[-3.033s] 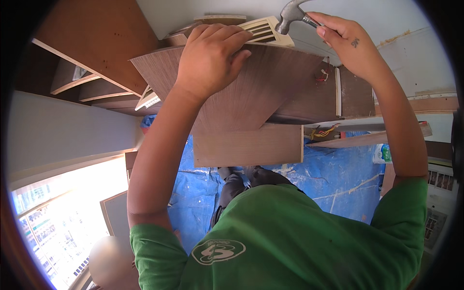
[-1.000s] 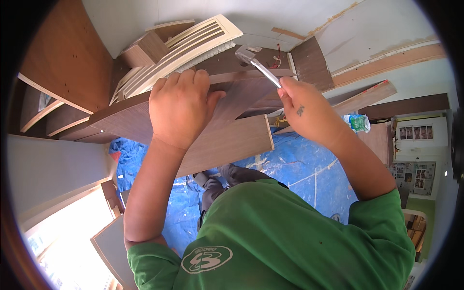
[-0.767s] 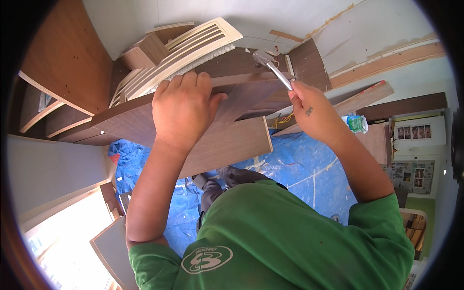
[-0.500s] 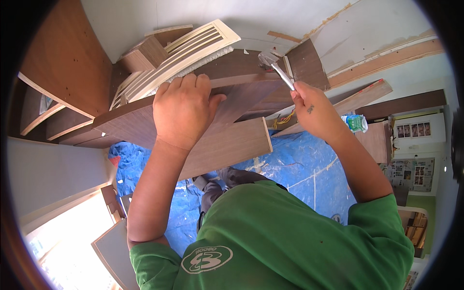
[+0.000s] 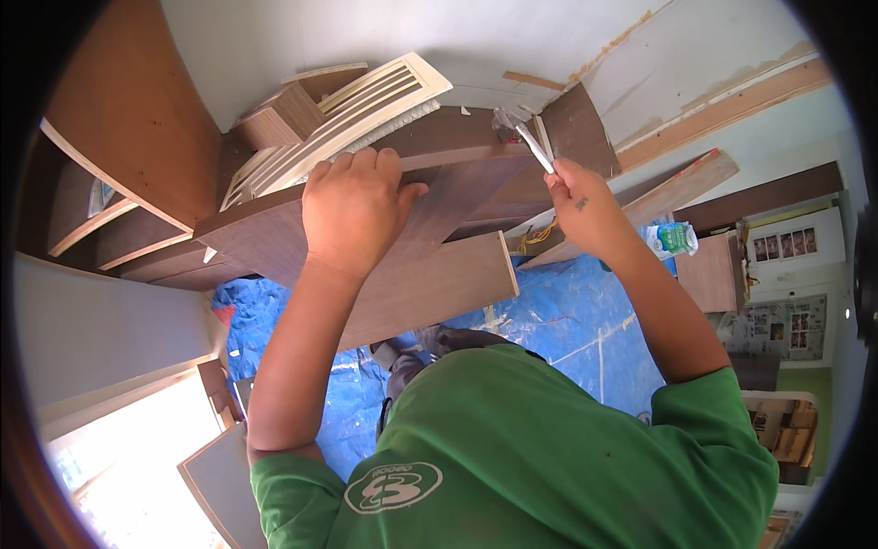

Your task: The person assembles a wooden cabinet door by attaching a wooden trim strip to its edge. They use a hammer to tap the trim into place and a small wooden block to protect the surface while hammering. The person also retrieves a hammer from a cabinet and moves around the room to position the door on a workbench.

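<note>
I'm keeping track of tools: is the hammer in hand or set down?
In hand: the right hand grips the hammer, whose far end looks blurred.

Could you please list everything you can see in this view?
hammer: 1, silver, in right hand
large board: 1, brown, under left hand
lower board: 1, brown, below large board
slatted panel: 1, cream, behind large board
shelf unit: 1, brown, upper left
wires: several, yellow, beside lower board
plank: 1, brown, right of wires
package: 1, green-white, right side
sheeting: count unclear, blue, underfoot
shirt: 1, green, bottom centre
left hand: 1, bare, on large board
right hand: 1, bare, holding hammer
</note>
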A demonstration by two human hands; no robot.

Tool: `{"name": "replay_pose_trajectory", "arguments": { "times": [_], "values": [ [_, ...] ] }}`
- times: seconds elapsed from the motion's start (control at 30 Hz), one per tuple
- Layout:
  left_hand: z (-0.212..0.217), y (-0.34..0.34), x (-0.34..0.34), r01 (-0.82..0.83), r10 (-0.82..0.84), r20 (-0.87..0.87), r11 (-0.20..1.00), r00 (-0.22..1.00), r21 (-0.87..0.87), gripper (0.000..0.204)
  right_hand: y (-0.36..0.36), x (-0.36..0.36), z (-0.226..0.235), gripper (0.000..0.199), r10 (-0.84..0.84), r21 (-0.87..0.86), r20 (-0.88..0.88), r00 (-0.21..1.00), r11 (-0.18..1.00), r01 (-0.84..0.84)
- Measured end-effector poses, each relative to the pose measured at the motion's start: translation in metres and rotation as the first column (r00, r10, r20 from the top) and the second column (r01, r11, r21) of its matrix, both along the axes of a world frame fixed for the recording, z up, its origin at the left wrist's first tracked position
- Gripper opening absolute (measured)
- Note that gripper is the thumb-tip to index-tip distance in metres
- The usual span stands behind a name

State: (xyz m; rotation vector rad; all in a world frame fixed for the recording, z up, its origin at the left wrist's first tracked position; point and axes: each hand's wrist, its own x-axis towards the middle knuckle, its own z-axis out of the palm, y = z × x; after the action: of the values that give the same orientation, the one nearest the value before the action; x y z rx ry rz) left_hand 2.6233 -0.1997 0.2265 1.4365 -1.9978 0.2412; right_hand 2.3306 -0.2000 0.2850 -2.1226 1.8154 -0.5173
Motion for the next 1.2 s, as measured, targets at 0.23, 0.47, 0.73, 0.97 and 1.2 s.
{"name": "replay_pose_trajectory", "arguments": {
  "times": [0.23,0.47,0.73,0.97,1.2],
  "values": [
    [0.004,0.000,-0.006,0.014,-0.014,-0.015,1.000,1.000,-0.017,0.039,0.002,-0.061,-0.003,0.018,-0.411,0.465,0.388,0.825,0.860,0.209],
    [0.004,-0.012,0.002,-0.039,0.031,0.072,0.994,0.997,0.106,0.040,0.013,-0.020,0.037,0.025,-0.314,0.374,0.535,0.785,0.920,0.113],
    [-0.010,-0.044,0.009,-0.018,0.015,0.042,0.997,0.999,0.075,0.035,-0.009,0.005,0.042,0.029,-0.379,0.532,0.418,0.826,0.839,0.116],
    [0.009,-0.044,0.013,-0.055,0.030,0.108,0.971,0.994,0.234,0.036,-0.026,0.024,0.033,0.030,-0.296,0.421,0.268,0.917,0.892,0.164],
    [0.006,-0.045,0.017,0.002,-0.020,0.083,0.978,0.996,0.211,0.036,-0.031,0.025,0.033,0.028,-0.360,0.503,0.343,0.868,0.851,0.155]
  ]
}}
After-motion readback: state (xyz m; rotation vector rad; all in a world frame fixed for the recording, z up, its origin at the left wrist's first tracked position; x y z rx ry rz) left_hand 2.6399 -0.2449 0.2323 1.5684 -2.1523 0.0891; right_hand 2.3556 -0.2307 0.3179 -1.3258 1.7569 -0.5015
